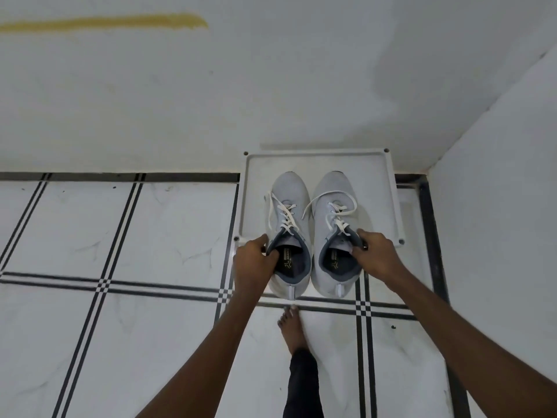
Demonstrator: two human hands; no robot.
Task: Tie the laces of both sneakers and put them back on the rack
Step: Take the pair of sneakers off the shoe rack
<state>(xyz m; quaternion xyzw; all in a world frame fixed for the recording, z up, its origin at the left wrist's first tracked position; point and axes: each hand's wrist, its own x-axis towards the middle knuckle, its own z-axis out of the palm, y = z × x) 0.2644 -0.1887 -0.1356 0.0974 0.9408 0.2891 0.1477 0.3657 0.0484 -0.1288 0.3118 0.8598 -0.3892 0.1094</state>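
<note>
Two pale grey sneakers with white laces stand side by side, toes pointing away from me, over the white rack shelf (382, 188) in the room's corner. My left hand (254, 263) grips the left sneaker (291, 194) at the collar's left edge, fingers hooked inside. On the right sneaker (334, 191), my right hand (376, 254) pinches the collar's right side near the tongue. Both pairs of laces hang loose and untied across the uppers. Their heels overhang the shelf's front edge.
White walls meet in a corner just behind and right of the rack. The floor is white tile with black stripe lines. My bare foot (291, 330) and a dark trouser leg stand right below the sneakers.
</note>
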